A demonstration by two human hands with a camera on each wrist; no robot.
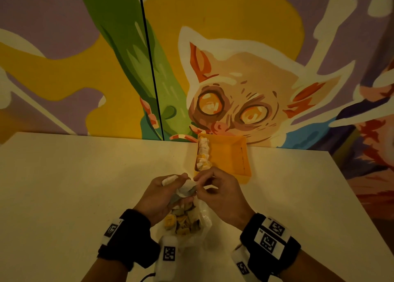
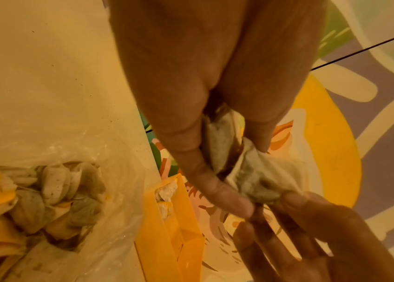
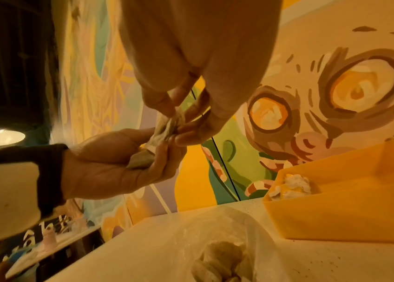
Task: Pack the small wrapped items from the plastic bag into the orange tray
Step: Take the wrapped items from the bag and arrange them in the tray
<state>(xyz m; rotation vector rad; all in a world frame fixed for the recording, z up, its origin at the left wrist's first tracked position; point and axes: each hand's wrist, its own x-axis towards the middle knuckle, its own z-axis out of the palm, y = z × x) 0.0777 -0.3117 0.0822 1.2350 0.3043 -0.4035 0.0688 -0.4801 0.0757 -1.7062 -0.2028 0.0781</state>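
Pale wrapped items [image 1: 203, 153] along orange tray's [image 1: 234, 164] left wall

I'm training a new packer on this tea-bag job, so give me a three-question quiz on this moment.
1. True or false: the orange tray is already full.
2. Which hands touch the wrapped item held above the table? A) left only B) right only C) both
3. Fill in: the packed items in the tray line its ____ side, seen from the head view.

Key:
1. False. One row is in; the rest of the floor is bare.
2. C. The left hand holds it and the right hand pinches its end, above the plastic bag.
3. Left.
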